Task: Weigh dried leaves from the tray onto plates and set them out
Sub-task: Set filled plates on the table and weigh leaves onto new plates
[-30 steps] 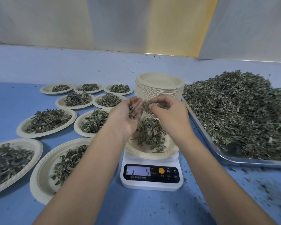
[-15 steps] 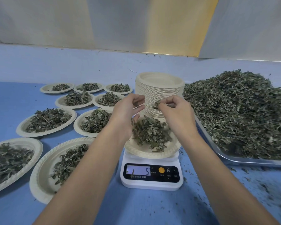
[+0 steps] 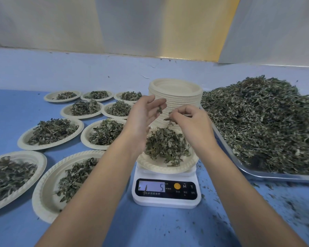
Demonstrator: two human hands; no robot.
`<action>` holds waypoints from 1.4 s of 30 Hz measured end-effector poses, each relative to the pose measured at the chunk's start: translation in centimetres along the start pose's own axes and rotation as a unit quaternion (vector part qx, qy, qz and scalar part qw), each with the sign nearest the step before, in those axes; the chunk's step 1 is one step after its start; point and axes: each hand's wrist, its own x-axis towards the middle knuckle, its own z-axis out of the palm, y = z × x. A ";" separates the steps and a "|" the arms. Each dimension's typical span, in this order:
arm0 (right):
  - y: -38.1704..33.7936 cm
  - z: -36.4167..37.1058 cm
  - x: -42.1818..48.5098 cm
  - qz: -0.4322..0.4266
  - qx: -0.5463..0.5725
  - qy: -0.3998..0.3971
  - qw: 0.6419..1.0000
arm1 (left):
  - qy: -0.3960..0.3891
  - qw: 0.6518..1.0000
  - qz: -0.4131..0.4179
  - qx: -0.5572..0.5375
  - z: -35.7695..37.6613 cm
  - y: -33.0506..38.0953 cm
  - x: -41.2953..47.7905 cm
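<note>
Change: my left hand [image 3: 144, 114] and right hand [image 3: 193, 123] have lifted and drawn apart above the plate [image 3: 159, 168]. The left has uncurled, and the reading is 5 as before.
Scale [image 3: 166, 192]: nearest me on the blue surface [image 3: 159, 229], with its display facing me so I can read while sprinkling. It shows 5, beside keys marked M and T. The small print below is too fine to read.
Plate: sits on the scale and holds the leaves [image 3: 166, 145] being weighed.
Left hand: fingers loose and spread, gripping nothing. A scrap sits by the fingertips, clinging or falling, I cannot tell.
Right hand: pinches a few leaves over the plate, I judge to add them bit by bit.
Filled plates [image 3: 22, 139]: set out in rows at my left, the finished portions.
Stack [image 3: 176, 102]: empty plates just behind the scale, within easy reach.
Tray [image 3: 268, 175]: at my right, heaped with the supply.
</note>
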 end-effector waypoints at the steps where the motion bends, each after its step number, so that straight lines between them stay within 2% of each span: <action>1: 0.0 0.0 0.0 -0.002 0.007 -0.008 1.000 | 0.001 1.000 0.010 0.003 0.0 0.0 0.0; 8: 0.0 0.0 -0.1 0.004 0.013 -0.018 1.000 | 0.003 0.999 0.013 0.032 -0.2 -0.3 0.0; 13: 0.1 0.1 0.0 0.003 0.004 -0.013 1.000 | -0.003 0.999 0.035 0.006 -0.1 -0.2 0.0; 22: 0.4 0.3 0.1 -0.006 0.009 -0.018 1.000 | 0.006 1.000 -0.011 -0.004 -0.2 -0.5 0.3; 27: 0.2 0.2 0.1 -0.014 0.006 -0.014 1.000 | 0.022 0.999 0.026 -0.033 0.1 -0.4 0.2; 34: 0.9 -2.5 1.3 -0.020 0.040 0.023 0.999 | -0.013 0.996 0.043 -0.079 1.5 0.0 -0.1; 38: 3.0 -4.7 1.8 -0.007 -0.021 0.046 0.999 | -0.030 0.996 0.029 -0.077 4.0 -0.4 0.0; 40: 4.4 -6.2 2.4 -0.013 -0.118 0.074 0.990 | -0.037 0.996 0.018 -0.081 5.4 -0.7 0.1; 42: 6.1 -8.0 3.3 -0.028 -0.238 0.090 0.967 | -0.045 0.995 0.010 -0.089 6.6 -1.0 0.2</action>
